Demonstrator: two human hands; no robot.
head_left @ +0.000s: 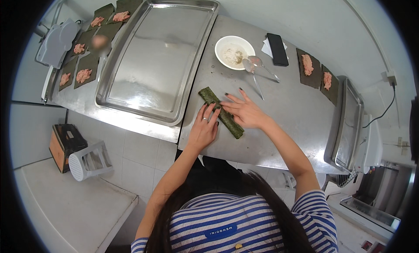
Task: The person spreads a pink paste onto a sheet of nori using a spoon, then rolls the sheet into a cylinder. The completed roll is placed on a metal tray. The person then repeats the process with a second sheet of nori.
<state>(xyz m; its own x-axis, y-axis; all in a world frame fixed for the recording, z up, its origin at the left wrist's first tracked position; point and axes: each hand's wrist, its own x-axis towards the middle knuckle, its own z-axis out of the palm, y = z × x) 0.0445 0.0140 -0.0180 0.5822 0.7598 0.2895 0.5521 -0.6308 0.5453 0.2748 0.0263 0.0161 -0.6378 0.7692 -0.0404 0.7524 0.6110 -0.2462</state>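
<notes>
A dark green seaweed roll [235, 128] lies diagonally on the steel table [288, 122]. My left hand [205, 128] is closed over the roll, curved fingertips on its top and thumb beside it. My right hand [246, 111] is open against the roll's right side, some fingers touching it, others lifted and spread. Beyond them are a white bowl [224, 50] with pale powder and two metal spoons [257, 87].
At left are a large steel tray [148, 56] and seaweed sheets with pink paste [84, 76]. At right are more topped sheets [307, 65], a black phone [277, 48] and a narrower tray [347, 126]. A white stool [87, 161] stands on the floor.
</notes>
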